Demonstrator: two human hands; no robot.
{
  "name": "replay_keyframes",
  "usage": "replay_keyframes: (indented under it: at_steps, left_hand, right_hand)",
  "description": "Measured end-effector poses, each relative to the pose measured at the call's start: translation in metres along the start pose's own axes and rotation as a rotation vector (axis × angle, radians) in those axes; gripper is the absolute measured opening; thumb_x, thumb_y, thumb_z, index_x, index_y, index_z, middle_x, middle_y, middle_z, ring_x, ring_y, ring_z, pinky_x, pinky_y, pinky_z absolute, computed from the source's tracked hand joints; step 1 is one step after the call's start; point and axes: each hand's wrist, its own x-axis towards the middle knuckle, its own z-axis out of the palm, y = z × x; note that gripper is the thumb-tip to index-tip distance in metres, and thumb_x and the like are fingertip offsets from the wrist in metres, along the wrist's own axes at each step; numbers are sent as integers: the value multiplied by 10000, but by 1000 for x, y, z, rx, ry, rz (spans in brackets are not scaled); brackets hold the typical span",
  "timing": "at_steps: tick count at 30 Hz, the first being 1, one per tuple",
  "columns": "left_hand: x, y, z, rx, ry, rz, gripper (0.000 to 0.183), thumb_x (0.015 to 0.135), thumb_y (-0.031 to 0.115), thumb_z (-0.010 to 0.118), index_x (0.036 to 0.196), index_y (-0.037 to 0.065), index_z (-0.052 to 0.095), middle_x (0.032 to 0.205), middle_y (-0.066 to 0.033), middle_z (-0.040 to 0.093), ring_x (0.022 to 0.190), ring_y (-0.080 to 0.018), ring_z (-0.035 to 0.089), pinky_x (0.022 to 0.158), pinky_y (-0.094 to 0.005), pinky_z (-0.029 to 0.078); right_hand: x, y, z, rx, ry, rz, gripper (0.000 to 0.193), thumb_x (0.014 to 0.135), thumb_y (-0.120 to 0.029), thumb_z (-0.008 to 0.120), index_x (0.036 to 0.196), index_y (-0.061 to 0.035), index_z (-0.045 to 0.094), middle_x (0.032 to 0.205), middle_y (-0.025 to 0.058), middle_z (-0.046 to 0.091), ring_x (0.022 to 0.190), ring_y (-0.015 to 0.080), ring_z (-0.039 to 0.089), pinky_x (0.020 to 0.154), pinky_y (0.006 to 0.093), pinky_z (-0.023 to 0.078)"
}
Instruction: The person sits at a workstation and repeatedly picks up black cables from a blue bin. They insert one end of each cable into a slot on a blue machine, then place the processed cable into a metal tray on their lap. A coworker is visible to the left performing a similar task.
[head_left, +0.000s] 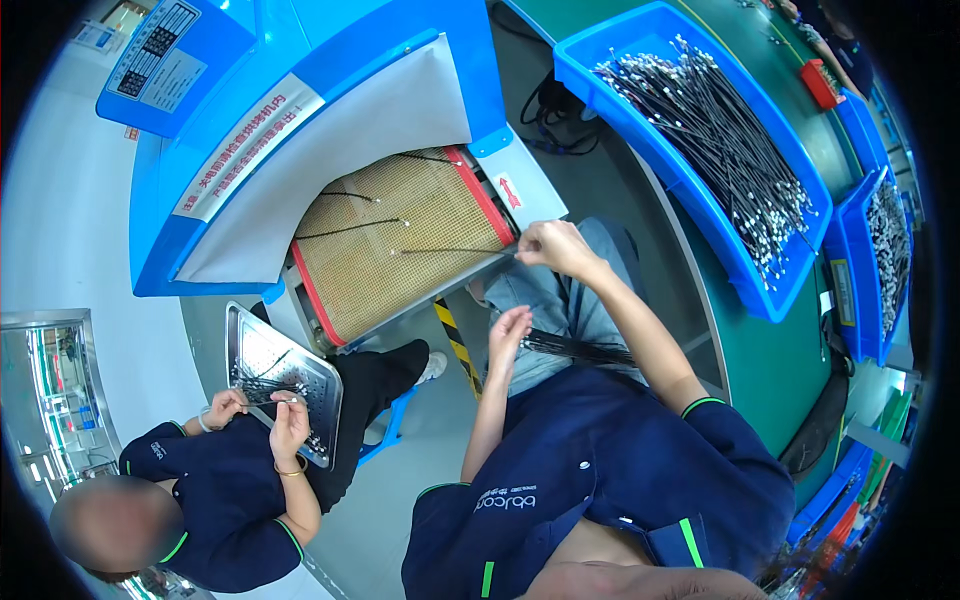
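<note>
My right hand (pixel 553 248) pinches the end of a thin black cable (pixel 455 251), which stretches leftward over a tan mesh conveyor belt (pixel 400 280) with red edges. More thin black cables with pale ends lie spaced apart on the belt, one (pixel 352 229) near its middle. Closer to me, my left hand (pixel 508 342) has its fingers curled together at the end of a bundle of black cables (pixel 580 348) across my lap. Whatever those fingers pinch is too small to make out.
A blue machine (pixel 330 60) with a pale curtain stands over the belt. On the green table (pixel 745 340) at right sits a blue bin (pixel 690 140) full of cables, beside another bin (pixel 885 270). At left, a co-worker handles cables over a metal tray (pixel 325 400).
</note>
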Motion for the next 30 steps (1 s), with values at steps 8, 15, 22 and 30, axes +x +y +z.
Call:
replay_keyframes:
  at_steps: [8, 15, 22, 30]
  left_hand:
    - [-4, -28, -2, 304, -183, 25, 213, 909, 101, 586, 1091, -7, 611, 1057, -68, 646, 991, -127, 588, 887, -253, 435]
    - [1, -35, -6, 390, -207, 55, 213, 908, 91, 573, 1088, -20, 598, 1050, -81, 646, 977, -140, 604, 868, -263, 455]
    - [-2, -37, -8, 406, -215, 59, 213, 910, 86, 562, 1086, -29, 590, 1041, -85, 645, 966, -143, 610, 856, -264, 463]
    - [-6, -28, -5, 396, -190, 78, 205, 913, 88, 565, 1085, -19, 597, 1039, -77, 647, 958, -135, 603, 859, -257, 454]
  right_hand:
    - [47, -13, 24, 119, 123, 79, 173, 704, -205, 690, 735, -36, 663, 672, 103, 650, 650, 241, 651, 620, 345, 488]
    - [79, -21, 42, 95, 221, 132, 146, 704, -192, 673, 729, -48, 667, 677, 90, 659, 647, 238, 653, 644, 348, 506]
    - [85, -21, 54, 42, 216, 166, 142, 709, -188, 667, 746, -52, 684, 716, 103, 678, 688, 254, 667, 668, 371, 517]
    - [72, -21, 47, 83, 245, 127, 180, 746, -229, 675, 781, -53, 688, 747, 140, 670, 730, 295, 659, 690, 403, 505]
